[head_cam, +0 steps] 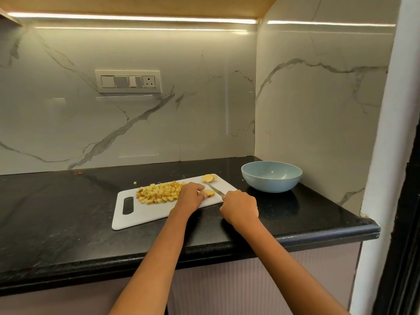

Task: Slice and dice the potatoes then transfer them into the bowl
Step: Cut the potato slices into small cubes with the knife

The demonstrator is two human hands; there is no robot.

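Observation:
A white cutting board [145, 212] lies on the black counter. A pile of diced potato [159, 192] covers its middle. My left hand [189, 195] holds a potato piece [209, 193] down on the board with curled fingers. My right hand [241, 206] grips a knife [216, 189] whose blade lies just right of that piece, tip pointing to the far side. A few potato slices [209, 178] rest at the board's far right corner. The light blue bowl [271, 176] stands empty to the right of the board.
The black counter [68, 223] ends in a rounded front edge close to me. Marble walls close off the back and the right side behind the bowl. One small potato bit [135, 183] lies on the counter beyond the board. A switch panel [128, 81] is on the back wall.

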